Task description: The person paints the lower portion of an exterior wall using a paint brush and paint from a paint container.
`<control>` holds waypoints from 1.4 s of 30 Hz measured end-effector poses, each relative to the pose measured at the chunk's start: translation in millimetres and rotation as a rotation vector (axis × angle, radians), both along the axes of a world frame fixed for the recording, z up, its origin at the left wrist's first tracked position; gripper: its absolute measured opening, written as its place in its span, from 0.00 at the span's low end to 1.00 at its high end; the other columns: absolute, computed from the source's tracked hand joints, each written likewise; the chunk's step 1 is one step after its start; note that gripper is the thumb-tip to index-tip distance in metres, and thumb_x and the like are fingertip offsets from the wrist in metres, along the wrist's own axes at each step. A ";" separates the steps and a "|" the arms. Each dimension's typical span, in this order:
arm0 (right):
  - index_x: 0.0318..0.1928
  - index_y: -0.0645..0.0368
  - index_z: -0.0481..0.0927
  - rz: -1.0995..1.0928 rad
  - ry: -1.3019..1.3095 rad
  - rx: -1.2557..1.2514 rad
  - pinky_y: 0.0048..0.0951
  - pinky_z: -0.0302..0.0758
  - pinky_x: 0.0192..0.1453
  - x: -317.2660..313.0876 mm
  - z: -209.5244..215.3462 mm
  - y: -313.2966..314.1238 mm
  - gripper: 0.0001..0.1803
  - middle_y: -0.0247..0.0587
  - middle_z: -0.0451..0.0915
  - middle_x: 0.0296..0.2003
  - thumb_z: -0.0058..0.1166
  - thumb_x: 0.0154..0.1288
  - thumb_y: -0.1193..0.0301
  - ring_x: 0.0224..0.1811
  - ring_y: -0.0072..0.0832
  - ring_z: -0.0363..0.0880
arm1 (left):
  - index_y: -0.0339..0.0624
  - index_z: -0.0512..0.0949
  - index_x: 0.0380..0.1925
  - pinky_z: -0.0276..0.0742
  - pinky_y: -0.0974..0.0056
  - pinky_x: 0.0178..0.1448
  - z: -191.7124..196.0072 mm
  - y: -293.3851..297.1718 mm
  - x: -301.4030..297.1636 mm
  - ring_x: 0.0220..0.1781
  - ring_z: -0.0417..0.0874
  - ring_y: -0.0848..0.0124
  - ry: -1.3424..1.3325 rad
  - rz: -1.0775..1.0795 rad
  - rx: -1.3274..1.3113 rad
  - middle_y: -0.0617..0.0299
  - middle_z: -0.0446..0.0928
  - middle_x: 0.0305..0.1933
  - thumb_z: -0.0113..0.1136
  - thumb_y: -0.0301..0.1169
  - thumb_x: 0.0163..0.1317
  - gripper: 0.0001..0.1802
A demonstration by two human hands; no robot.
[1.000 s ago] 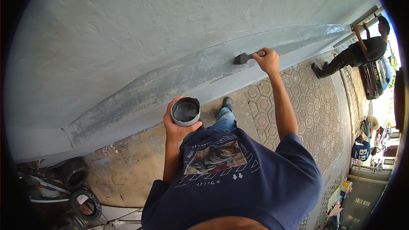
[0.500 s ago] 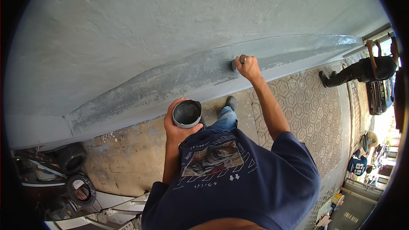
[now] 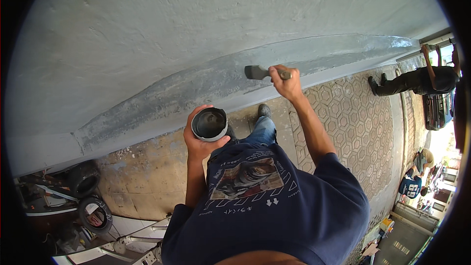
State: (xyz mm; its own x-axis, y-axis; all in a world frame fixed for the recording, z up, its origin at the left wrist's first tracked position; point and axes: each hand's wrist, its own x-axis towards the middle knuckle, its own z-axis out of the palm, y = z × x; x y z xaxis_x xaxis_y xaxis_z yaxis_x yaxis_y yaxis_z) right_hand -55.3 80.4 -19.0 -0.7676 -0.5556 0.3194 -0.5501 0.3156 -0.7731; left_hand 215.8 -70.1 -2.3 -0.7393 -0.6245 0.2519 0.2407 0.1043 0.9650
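Ladder: we are seeing pale ladder rails (image 3: 142,239) slanting in at the lower edge, just under our own dark blue shirt.
Left hand: our left hand (image 3: 198,142) is wrapping its fingers around a small round pot (image 3: 209,123) of grey paint, holding it close in front of the chest with its mouth facing up.
Right hand: our right hand (image 3: 286,84) is closing in a fist on the handle of a flat paintbrush (image 3: 260,72), arm stretched forward.
Brush: its bristles are pressing against the wall (image 3: 196,29), inside the darker grey painted band (image 3: 211,86) that is running along the wall's lower edge.
Wall edge: the band is ending just above the pavement line, with pale bare wall spreading wide above it.
Pavement: hexagon-patterned paving (image 3: 353,118) is lying open to our right along the wall's foot; a stained plain patch is sitting to the left.
Left corner: tyres (image 3: 88,191) and clutter are crowding the ground near the wall's left end.
Far right: another person (image 3: 417,81) in dark clothes is leaning toward the same wall, well apart from us.
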 end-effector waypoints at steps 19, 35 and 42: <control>0.46 0.69 0.80 0.029 0.582 0.329 0.39 0.79 0.22 -49.8 -81.2 75.2 0.16 0.46 0.77 0.20 0.56 0.63 0.69 0.16 0.40 0.78 | 0.34 0.68 0.60 0.78 0.63 0.60 8.3 25.0 -46.4 0.56 0.81 0.66 0.014 -0.036 -0.023 0.52 0.76 0.58 0.83 0.28 0.31 0.51; 0.34 0.63 0.83 -0.135 0.304 0.050 0.38 0.80 0.29 -89.8 -58.0 123.3 0.03 0.52 0.83 0.26 0.60 0.61 0.76 0.26 0.45 0.84 | 0.33 0.70 0.59 0.77 0.62 0.60 8.6 26.6 -92.5 0.55 0.81 0.66 0.005 -0.108 0.024 0.52 0.76 0.58 0.83 0.30 0.31 0.49; 0.34 0.60 0.80 -0.450 0.637 0.249 0.42 0.77 0.25 -206.5 -69.7 213.1 0.05 0.50 0.81 0.24 0.57 0.63 0.72 0.22 0.48 0.80 | 0.33 0.70 0.59 0.77 0.63 0.59 27.4 50.9 -131.8 0.55 0.82 0.66 -0.002 -0.194 0.032 0.52 0.77 0.57 0.84 0.29 0.32 0.49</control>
